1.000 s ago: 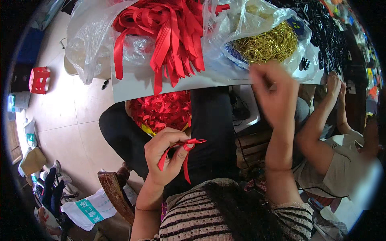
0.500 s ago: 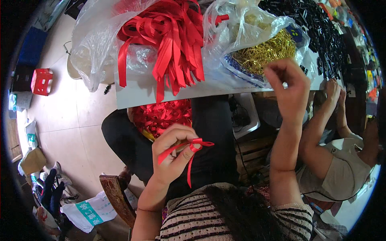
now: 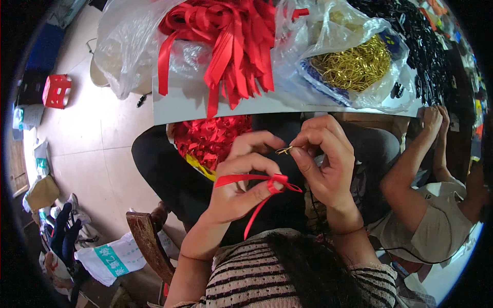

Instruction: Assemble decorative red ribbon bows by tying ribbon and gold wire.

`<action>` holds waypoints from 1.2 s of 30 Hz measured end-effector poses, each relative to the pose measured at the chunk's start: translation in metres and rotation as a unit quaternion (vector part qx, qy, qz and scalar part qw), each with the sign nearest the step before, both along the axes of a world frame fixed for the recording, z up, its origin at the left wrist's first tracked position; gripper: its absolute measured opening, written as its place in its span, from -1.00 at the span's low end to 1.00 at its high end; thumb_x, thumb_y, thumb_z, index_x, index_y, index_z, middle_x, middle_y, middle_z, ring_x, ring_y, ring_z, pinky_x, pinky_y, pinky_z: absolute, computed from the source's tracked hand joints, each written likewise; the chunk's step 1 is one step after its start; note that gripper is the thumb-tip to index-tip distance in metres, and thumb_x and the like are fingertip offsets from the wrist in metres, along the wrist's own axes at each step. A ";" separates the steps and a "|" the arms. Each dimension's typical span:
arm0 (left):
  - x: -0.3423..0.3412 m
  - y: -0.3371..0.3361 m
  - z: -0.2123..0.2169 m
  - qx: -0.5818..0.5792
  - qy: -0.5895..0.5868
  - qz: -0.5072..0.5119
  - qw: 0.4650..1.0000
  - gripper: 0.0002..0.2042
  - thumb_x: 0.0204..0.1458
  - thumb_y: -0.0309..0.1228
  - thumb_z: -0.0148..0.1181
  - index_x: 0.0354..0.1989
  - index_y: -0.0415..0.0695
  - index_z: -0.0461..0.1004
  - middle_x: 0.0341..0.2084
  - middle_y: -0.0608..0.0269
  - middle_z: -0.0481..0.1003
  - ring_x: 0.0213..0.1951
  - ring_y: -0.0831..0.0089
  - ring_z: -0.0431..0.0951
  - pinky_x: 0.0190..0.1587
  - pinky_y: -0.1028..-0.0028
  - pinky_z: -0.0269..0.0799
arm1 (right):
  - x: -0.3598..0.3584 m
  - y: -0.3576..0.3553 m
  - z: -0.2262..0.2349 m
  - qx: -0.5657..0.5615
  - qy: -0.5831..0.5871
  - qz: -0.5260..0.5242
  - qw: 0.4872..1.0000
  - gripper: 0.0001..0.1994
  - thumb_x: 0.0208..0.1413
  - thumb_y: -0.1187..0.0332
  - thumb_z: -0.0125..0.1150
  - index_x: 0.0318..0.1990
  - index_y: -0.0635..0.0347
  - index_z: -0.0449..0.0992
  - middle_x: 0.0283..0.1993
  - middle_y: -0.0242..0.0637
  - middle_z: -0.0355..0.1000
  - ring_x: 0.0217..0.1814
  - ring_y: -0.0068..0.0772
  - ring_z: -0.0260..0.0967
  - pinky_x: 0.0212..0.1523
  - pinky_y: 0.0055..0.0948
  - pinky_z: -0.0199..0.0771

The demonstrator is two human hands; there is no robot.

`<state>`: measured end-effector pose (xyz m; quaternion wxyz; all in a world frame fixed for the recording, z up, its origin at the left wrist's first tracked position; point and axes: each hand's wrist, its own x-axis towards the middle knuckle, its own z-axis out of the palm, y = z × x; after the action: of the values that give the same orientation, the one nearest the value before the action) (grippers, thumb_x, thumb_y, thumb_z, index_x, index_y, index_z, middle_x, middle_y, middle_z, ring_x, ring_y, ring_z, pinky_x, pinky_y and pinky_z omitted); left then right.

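My left hand (image 3: 240,180) pinches a folded red ribbon (image 3: 257,186) whose loose tail hangs down over my lap. My right hand (image 3: 326,160) is close beside it, thumb and forefinger closed on a small gold wire piece (image 3: 283,150) just above the ribbon's fold. The two hands nearly touch, below the front edge of a white board (image 3: 190,105). On the board lies a heap of red ribbon strips (image 3: 226,36) in clear plastic, and a clear bag of gold wire pieces (image 3: 354,64).
A pile of finished red bows (image 3: 208,137) sits in my lap under the board. Black small parts (image 3: 426,46) cover the far right. Another person's arms (image 3: 411,164) work at the right. A red stool (image 3: 55,90) and bags stand on the tiled floor at left.
My right hand came down from the bag of gold pieces to the ribbon, bringing one gold piece. My left hand rose slightly with the ribbon.
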<state>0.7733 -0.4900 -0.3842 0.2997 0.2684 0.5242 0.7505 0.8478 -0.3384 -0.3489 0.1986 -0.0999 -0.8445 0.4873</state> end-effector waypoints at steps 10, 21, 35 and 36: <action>-0.012 -0.013 0.000 0.045 -0.363 0.027 0.930 -0.82 -0.05 -0.47 0.15 -0.29 -0.24 0.33 -0.39 0.31 0.35 -0.31 0.64 0.34 -0.30 0.66 0.20 | 0.015 -0.008 -0.014 -0.476 -0.118 0.156 0.857 -0.87 -0.04 0.47 0.16 -0.35 0.31 0.37 -0.46 -0.37 0.32 -0.52 -0.65 0.21 -0.49 -0.69 0.18; -0.008 -0.017 -0.009 -0.023 -0.365 -0.032 0.930 -0.87 -0.09 -0.54 0.19 -0.37 -0.24 0.38 -0.46 0.37 0.39 -0.35 0.65 0.38 -0.26 0.65 0.26 | -0.001 -0.005 0.002 -0.292 -0.099 0.040 0.950 -0.92 -0.02 0.49 0.14 -0.41 0.33 0.42 -0.53 -0.46 0.32 -0.52 -0.77 0.17 -0.53 -0.71 0.13; -0.006 -0.018 0.005 -0.059 -0.277 0.010 0.959 -0.85 -0.12 -0.60 0.20 -0.35 -0.34 0.43 -0.47 0.29 0.46 -0.41 0.65 0.43 -0.34 0.67 0.35 | 0.006 -0.018 -0.016 -0.005 0.012 0.065 0.998 -0.75 -0.21 0.48 0.30 -0.29 0.32 0.48 -0.34 -0.14 0.44 -0.43 -0.41 0.41 -0.44 -0.55 0.38; -0.006 -0.018 0.004 -0.081 -0.190 0.019 0.978 -0.86 -0.12 -0.60 0.19 -0.35 -0.34 0.43 -0.47 0.30 0.46 -0.43 0.67 0.42 -0.37 0.69 0.34 | 0.008 -0.019 -0.013 -0.006 0.012 0.066 0.998 -0.75 -0.21 0.48 0.30 -0.29 0.32 0.48 -0.34 -0.14 0.44 -0.43 -0.41 0.41 -0.44 -0.55 0.38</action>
<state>0.7677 -0.5083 -0.3806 0.4004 0.0852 0.5218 0.7484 0.8557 -0.3570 -0.3619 0.1757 -0.0391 -0.8440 0.5053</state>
